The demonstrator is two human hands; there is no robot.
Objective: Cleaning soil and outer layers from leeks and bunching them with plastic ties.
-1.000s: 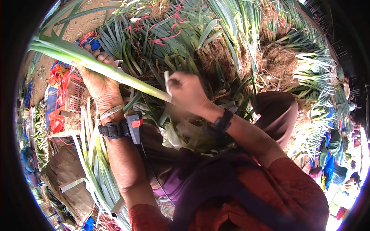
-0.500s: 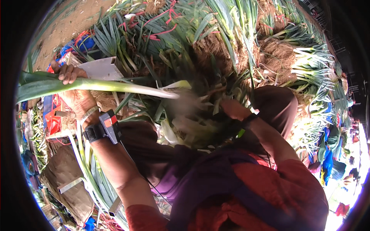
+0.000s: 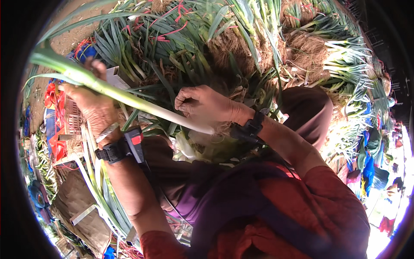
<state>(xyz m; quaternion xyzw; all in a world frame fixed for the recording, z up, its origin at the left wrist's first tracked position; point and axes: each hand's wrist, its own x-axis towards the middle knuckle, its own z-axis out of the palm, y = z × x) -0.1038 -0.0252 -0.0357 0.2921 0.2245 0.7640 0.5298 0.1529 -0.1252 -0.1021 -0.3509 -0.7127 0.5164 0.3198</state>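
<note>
My left hand is closed around a leek, which slants across me with its green leaves up to the left and its white stem down to the right. The root end is pale and thin-fringed. Just above the lower white stem is my right hand, its fingers curled in; whatever they may hold is hidden. A small gap seems to lie between those fingers and the stem. Both wrists wear black straps.
Bundled leeks with brown roots and pink ties are heaped ahead. More bundles stand at the right. A wooden-slatted red crate and loose leeks are at my left. Brown paper lies below them. Peeled scraps lie between my knees.
The leek has tilted, its leafy end rising and its root end dropping slightly right. My right hand has come from beside my right knee up and left to the white stem.
</note>
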